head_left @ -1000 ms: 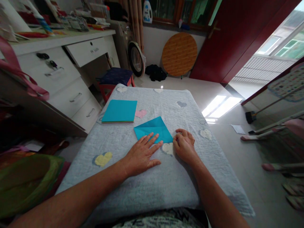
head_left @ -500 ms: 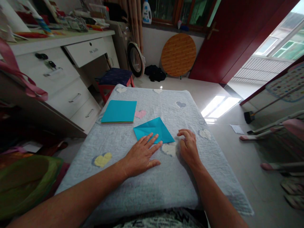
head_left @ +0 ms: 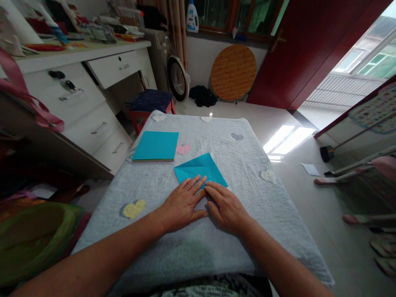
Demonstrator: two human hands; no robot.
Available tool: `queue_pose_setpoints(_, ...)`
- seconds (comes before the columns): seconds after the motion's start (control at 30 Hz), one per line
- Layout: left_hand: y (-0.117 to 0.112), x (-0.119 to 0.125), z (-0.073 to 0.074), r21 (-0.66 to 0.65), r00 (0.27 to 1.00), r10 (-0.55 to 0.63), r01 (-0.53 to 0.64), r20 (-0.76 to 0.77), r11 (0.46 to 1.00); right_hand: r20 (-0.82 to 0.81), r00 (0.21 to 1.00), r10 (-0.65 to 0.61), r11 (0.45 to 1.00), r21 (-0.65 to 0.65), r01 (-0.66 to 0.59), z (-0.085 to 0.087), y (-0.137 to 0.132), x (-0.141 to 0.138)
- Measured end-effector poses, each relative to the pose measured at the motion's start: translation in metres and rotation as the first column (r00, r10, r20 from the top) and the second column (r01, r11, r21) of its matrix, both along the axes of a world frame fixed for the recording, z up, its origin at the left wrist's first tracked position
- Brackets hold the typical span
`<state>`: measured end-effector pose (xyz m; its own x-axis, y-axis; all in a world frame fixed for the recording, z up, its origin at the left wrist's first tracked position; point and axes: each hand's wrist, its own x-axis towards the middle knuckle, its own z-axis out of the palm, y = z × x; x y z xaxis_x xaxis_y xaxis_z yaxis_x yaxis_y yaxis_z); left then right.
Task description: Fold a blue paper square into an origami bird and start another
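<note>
A folded sheet of blue paper (head_left: 201, 165), with creases across it, lies on the cloth-covered table (head_left: 185, 251). My left hand (head_left: 182, 204) rests flat on the near part of the paper, fingers stretched out. Close beside it, my right hand (head_left: 227, 206) has its fingertips at the paper's near edge, almost touching the left fingers. Its fingers lie extended over the edge, and the hands cover that part of the sheet. Farther back to the left sits a stack of square blue paper (head_left: 156, 145), out of reach of both hands' fingers.
A stool with a dark cushion (head_left: 151, 100) stands behind the table's far left corner. White drawers (head_left: 83, 109) line the left side. A folding rack (head_left: 349, 169) is on the right. A red door (head_left: 297, 49) stands beyond the table.
My right hand has moved left from the cloth beside the paper to the paper's near edge, and its curled fingers have straightened. The left hand has stayed on the paper.
</note>
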<state>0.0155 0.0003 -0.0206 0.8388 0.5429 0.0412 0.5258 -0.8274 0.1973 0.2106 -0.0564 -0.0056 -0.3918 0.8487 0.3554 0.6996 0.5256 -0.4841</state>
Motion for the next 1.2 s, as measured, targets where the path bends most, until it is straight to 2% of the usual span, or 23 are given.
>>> queue_pose_setpoints(0.17, -0.005, -0.007, 0.003, 0.025, 0.997, 0.012, -0.01, -0.078, 1.0, 0.079, 0.997, 0.009, 0.999, -0.036, -0.006, -0.001, 0.0, 0.0)
queue_pose_setpoints(0.3, -0.013, -0.01, 0.008, 0.092, 0.991, 0.082, -0.073, -0.105, 0.993, 0.178, 0.983, 0.041, 0.995, -0.093, -0.025, -0.003, -0.001, 0.001)
queue_pose_setpoints(0.47, -0.021, -0.007, 0.021, 0.162, 0.964, 0.187, -0.157, -0.189, 0.974, 0.284, 0.955, 0.081, 0.989, -0.146, -0.041, -0.003, -0.002, 0.001)
queue_pose_setpoints(0.6, -0.023, -0.003, 0.031, 0.2, 0.931, 0.25, -0.201, -0.266, 0.959, 0.323, 0.944, 0.07, 0.987, -0.161, -0.018, -0.002, -0.003, -0.001)
queue_pose_setpoints(0.8, -0.024, 0.001, 0.04, 0.225, 0.891, 0.283, -0.213, -0.354, 0.951, 0.344, 0.939, 0.029, 0.982, -0.185, 0.037, 0.0, -0.005, 0.0)
queue_pose_setpoints(1.0, -0.025, 0.002, 0.045, 0.213, 0.858, 0.33, -0.263, -0.395, 0.941, 0.419, 0.907, -0.033, 0.969, -0.21, 0.132, -0.001, -0.015, 0.022)
queue_pose_setpoints(1.2, -0.025, 0.001, 0.046, 0.19, 0.874, 0.32, -0.267, -0.366, 0.945, 0.465, 0.877, -0.118, 0.961, -0.168, 0.218, -0.005, -0.029, 0.05)
